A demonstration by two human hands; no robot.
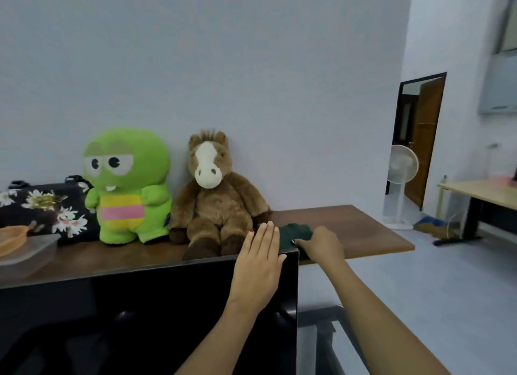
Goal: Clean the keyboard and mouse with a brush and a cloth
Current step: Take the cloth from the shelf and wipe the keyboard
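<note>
The cloth (295,233), dark green and bunched, lies on the brown tabletop (363,229) just right of centre frame, behind the top right corner of the monitor (140,304). It is a rumpled heap, slightly wider across the frame than deep, so no clear pointing direction can be told. The right hand (321,244) reaches over the monitor's corner with its fingers curled down at the cloth's near edge; a small pale thing shows at the fingertips, but whether the hand grips the cloth or only touches it cannot be told. The left hand (258,265) is flat, fingers straight and together, held up in front of the monitor's upper right edge, holding nothing. Just left of the cloth sits a brown horse plush (212,193), and further left a green plush (127,184), a flowered bag (47,209) and an orange bowl (11,239). The monitor hides the near tabletop. A fan (402,167) stands at right by a doorway.
</note>
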